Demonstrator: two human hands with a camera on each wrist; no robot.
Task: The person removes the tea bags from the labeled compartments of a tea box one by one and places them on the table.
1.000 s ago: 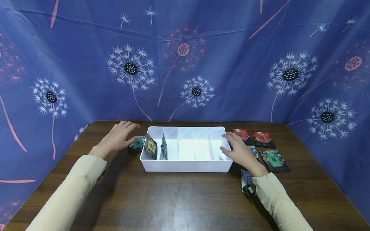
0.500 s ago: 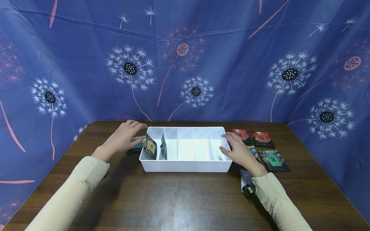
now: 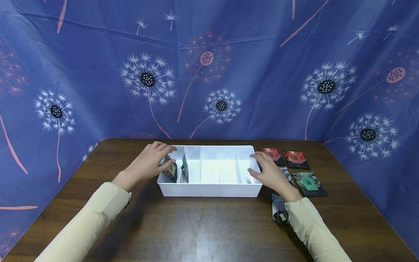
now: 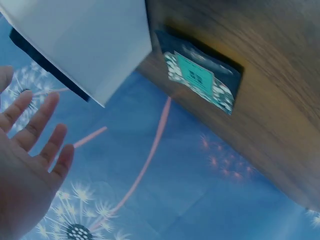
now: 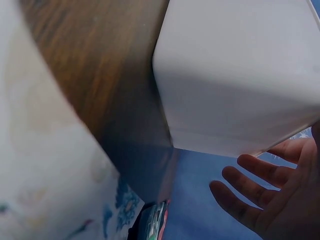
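A white divided box (image 3: 209, 190) stands on the table with its row of compartments facing up. My left hand (image 3: 146, 162) reaches over its left end, fingers spread and nothing between them, thumb close to a dark sachet with a yellow-green label (image 3: 171, 172) standing in the leftmost compartment. Another dark sachet (image 3: 184, 170) stands upright just right of it. My right hand (image 3: 270, 174) rests at the box's right end, fingers extended at the rim. In the left wrist view a teal-labelled sachet (image 4: 197, 72) lies beside the box; my left hand hides it from the head view.
Two red-labelled sachets (image 3: 296, 159) lie at the back right, and a green-labelled sachet (image 3: 309, 184) nearer. A grey-blue sachet (image 3: 278, 205) lies beside my right wrist, another partly under that hand. A blue dandelion-print cloth (image 3: 209, 91) hangs behind the wooden table (image 3: 203, 225).
My left hand has moved right, from over the teal-labelled sachet to the box's left end. My right hand has stayed at the box's right end.
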